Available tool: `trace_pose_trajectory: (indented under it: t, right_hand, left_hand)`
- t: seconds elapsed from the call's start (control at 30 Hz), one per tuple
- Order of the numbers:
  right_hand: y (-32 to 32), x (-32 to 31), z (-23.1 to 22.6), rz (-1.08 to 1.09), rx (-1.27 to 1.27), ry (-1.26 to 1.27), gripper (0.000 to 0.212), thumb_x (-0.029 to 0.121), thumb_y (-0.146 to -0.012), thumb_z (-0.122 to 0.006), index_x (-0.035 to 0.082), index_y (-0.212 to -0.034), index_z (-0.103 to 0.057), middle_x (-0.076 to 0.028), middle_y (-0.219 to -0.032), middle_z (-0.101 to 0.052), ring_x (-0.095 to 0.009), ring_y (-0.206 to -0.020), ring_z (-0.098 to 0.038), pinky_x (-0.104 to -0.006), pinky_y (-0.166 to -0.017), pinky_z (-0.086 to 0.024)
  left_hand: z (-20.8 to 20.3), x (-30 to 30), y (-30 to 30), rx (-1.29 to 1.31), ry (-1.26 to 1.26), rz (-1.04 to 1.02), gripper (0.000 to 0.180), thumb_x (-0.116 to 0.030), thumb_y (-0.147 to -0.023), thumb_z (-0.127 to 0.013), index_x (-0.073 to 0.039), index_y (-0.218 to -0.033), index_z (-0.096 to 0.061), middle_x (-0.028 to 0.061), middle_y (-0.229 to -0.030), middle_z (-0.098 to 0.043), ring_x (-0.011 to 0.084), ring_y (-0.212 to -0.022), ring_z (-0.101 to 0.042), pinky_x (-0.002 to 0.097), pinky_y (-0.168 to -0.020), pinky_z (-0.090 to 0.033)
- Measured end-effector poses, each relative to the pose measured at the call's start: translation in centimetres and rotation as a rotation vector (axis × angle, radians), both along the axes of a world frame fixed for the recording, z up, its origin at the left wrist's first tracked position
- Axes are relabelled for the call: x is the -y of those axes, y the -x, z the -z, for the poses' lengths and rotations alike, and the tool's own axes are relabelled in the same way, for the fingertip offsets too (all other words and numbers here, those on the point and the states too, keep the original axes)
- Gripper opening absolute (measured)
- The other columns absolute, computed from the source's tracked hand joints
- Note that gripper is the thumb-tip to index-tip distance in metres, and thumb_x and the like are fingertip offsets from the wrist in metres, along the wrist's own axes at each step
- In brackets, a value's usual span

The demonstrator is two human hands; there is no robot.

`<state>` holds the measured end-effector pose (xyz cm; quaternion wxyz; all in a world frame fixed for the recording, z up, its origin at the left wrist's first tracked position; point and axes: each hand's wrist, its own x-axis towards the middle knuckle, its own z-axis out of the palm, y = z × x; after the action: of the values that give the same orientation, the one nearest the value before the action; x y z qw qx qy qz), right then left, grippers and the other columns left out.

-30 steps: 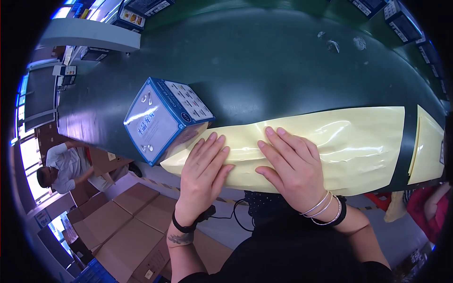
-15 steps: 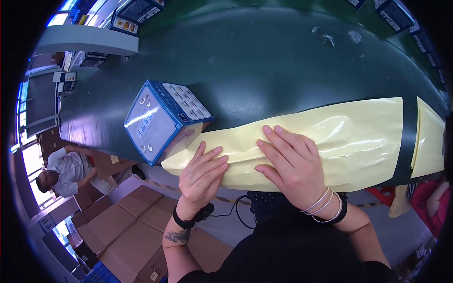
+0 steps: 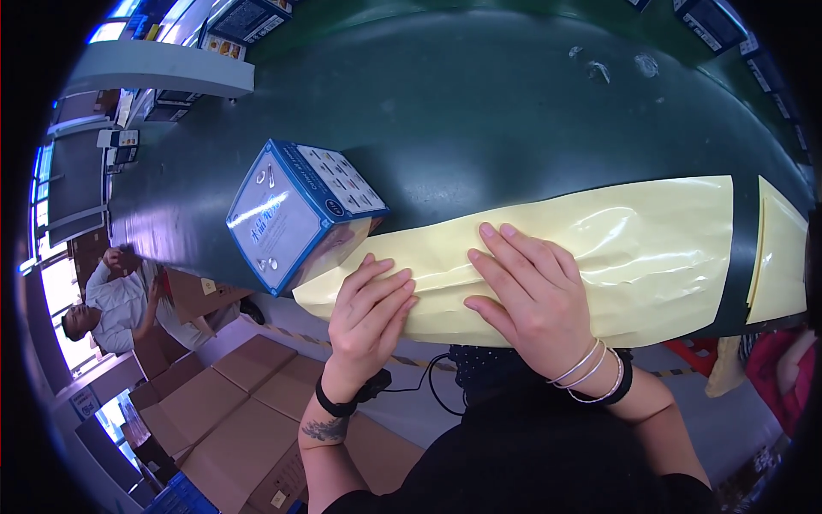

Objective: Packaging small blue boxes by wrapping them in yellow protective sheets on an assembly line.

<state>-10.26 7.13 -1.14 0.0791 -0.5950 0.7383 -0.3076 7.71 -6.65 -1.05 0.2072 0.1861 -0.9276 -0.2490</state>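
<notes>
A glossy, creased pale yellow sheet lies along the near edge of the green work table. My left hand rests on its left part, fingers bent slightly and pressed against the surface. Near the middle of the sheet, my right hand lies flat with its fingers stretched out and the thumb apart. Neither hand grips anything. Beyond my left hand, a blue and white printed carton stands at the table's near edge, close against the sheet's left end.
More yellow sheets lie at the right. Dark blue cartons line the far side, near a grey curved rail. Brown cardboard boxes sit on the floor at left, with another person beyond. Clear plastic scraps lie on the table.
My left hand has shifted slightly on the sheet; my right hand stays nearly in place. At left, the other person has raised an arm.
</notes>
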Motion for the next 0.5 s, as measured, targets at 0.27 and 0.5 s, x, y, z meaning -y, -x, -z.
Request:
trace_pose_trajectory:
  t: [0.27,0.5]
  right_hand:
    - [0.0,-0.09,0.06,0.002,0.003,0.003,0.042,0.026,-0.079,-0.073,0.005,-0.115,-0.065,-0.011,-0.13,-0.06,-0.026,-0.119,-0.055,-0.038,-0.097,-0.041]
    - [0.11,-0.08,0.06,0.0,0.003,0.001,0.043,0.027,-0.079,-0.073,0.005,-0.115,-0.065,-0.011,-0.13,-0.059,-0.026,-0.12,-0.054,-0.0379,-0.097,-0.041]
  left_hand:
    - [0.46,-0.2,-0.54,-0.072,0.026,0.06,0.019,0.006,-0.072,-0.075,0.001,-0.09,-0.07,0.0117,-0.097,-0.069,0.0309,-0.096,-0.066,0.0539,-0.1,-0.048]
    - [0.4,-0.88,-0.18,-0.057,0.007,0.014,0.016,0.008,-0.074,-0.072,0.0,-0.087,-0.065,0.0126,-0.093,-0.067,0.0308,-0.093,-0.066,0.0575,-0.101,-0.046]
